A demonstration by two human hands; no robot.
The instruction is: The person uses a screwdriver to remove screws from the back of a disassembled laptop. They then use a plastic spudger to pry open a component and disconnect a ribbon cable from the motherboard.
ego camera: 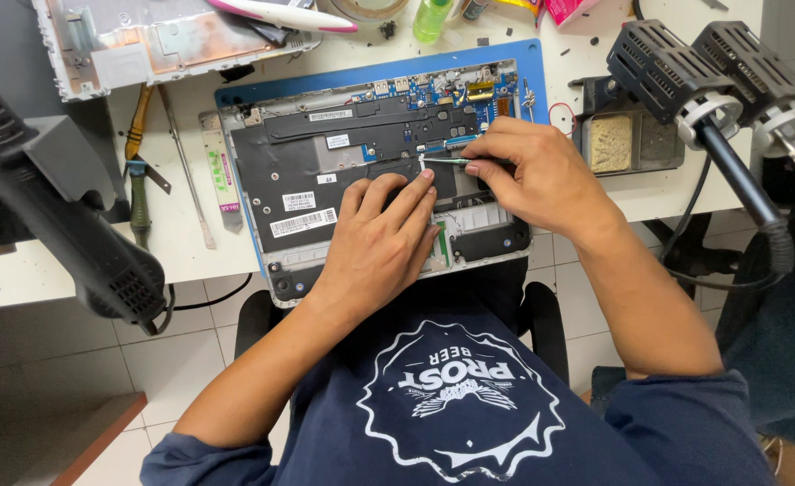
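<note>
An opened laptop base [325,153] with black inner covering and a blue circuit board along its far edge lies on a blue mat [532,63] on a white bench. My left hand [379,243] rests flat on the laptop's near half, its fingertips pressing by a small white strip. My right hand [532,171] pinches thin tweezers [447,161], whose tip meets that strip just past my left fingertips.
A black hot-air gun [64,225] hangs at the left. Another metal laptop shell [145,36] lies at the back left. Hand tools [141,171] lie left of the mat. A soldering-tip sponge holder [627,139] and two black stands [712,72] sit at right.
</note>
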